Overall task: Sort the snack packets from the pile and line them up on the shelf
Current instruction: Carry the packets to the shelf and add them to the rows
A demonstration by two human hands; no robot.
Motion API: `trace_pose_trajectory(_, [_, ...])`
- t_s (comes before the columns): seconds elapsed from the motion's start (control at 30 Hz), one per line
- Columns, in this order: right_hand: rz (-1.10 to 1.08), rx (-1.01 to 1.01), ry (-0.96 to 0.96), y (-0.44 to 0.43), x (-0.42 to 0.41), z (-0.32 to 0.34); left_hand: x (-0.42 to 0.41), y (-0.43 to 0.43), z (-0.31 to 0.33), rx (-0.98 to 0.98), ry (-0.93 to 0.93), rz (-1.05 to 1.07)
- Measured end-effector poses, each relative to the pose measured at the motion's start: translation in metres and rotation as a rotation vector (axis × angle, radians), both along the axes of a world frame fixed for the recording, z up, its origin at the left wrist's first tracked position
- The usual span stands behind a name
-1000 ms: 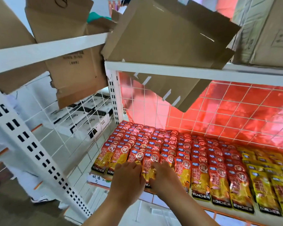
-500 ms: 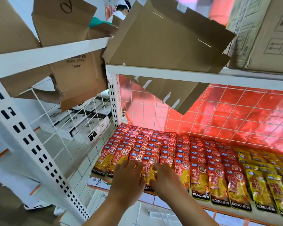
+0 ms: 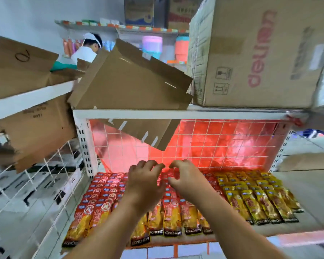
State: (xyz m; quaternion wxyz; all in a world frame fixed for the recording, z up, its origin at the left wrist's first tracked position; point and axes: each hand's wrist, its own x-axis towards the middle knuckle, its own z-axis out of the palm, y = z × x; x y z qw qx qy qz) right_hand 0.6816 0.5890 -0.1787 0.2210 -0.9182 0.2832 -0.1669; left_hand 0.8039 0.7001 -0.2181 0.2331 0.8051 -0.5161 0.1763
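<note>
As the left hand [image 3: 144,181] and right hand [image 3: 186,179] curl over red packets [image 3: 103,191] near the back edge of the shelf [image 3: 307,202], likely straightening rows, any grip is unclear.

both hands stretch over the shelf [image 3: 307,202] to the far rows of red snack packets [image 3: 101,202]. the left hand [image 3: 144,181] and right hand [image 3: 185,179] sit side by side, fingers curled; whether they grip a packet cannot be told. yellow packets [image 3: 260,200] lie in rows to the right, under a cardboard box [image 3: 260,53].
</note>
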Motion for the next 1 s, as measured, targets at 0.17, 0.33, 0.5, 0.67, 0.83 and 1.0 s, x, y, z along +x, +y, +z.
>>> trace_pose_trajectory(0.17, [-0.141,-0.156,-0.148,-0.048,-0.064,0.086,-0.042,-0.064,0.088,-0.110,-0.093,-0.195])
trace_pose_trajectory(0.33, [-0.338,-0.253,-0.195,-0.091,-0.165,0.164,-0.121,-0.125,0.169,-0.164,-0.189,-0.375])
trace_pose_trajectory(0.5, [-0.413,-0.249,-0.258,-0.131,-0.291,0.208,-0.228,-0.176,0.231,-0.179,-0.181,-0.588])
trace_pose_trajectory(0.67, [-0.525,-0.268,-0.234,-0.176,-0.429,0.226,-0.343,-0.229,0.271,-0.048,-0.003,-0.704])
trace_pose_trajectory(0.83, [-0.646,-0.287,-0.260,-0.209,-0.551,0.241,-0.432,-0.270,0.294,0.039,-0.008,-0.746])
trace_pose_trajectory(1.0, [-0.734,-0.294,-0.216,-0.231,-0.633,0.247,-0.494,-0.310,0.303,0.087,-0.028,-0.762])
